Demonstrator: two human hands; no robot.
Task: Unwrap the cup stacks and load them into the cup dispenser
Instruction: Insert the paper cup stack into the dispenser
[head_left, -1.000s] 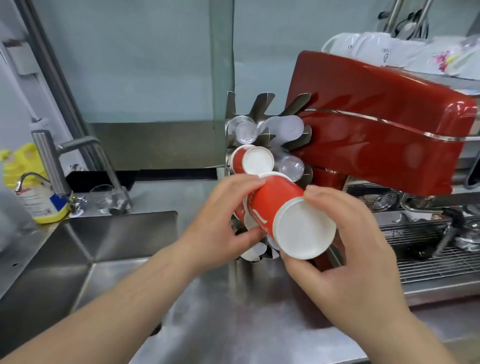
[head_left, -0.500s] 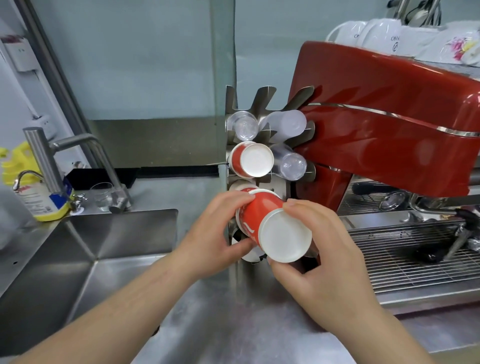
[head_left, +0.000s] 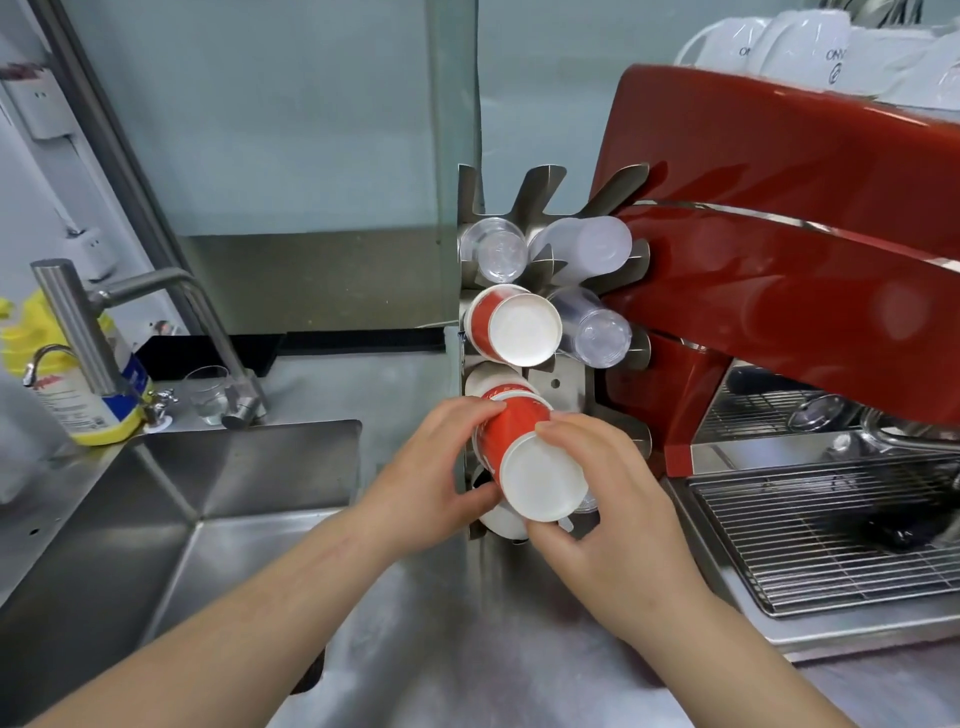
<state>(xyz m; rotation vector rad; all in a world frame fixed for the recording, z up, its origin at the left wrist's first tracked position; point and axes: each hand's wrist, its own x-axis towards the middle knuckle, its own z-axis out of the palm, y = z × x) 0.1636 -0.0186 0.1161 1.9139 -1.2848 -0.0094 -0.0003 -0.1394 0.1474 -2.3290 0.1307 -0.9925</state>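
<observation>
At the lower slot of the cup dispenser (head_left: 558, 387), both hands are curled round the red cup stack (head_left: 524, 457). Left hand (head_left: 431, 478): fingers over the top of the stack, thumb beneath. Right hand (head_left: 608, 499): fingers wrapped over the near end, by the white base that faces me. The stack sits tilted, far end at the slot mouth; how deep it is seated I cannot tell.

Risks, as I judge them. If the stack goes in off-axis, its leading rim may catch on the metal bracket and crush paper. A push on the base alone could telescope the cups tighter. Loosening both grips before it seats could drop it toward the sink (head_left: 171, 525), just left and below.

Neighbours: loaded red cups (head_left: 511, 325) in the slot above, clear plastic cups (head_left: 493, 249) higher, red espresso machine (head_left: 779, 260) touching the dispenser's right side.

Writing: white mugs (head_left: 800, 47) on the machine show "ON…", cut off. Red cups carry white script, unreadable. Yellow bottle (head_left: 88, 410) label too blurred.
</observation>
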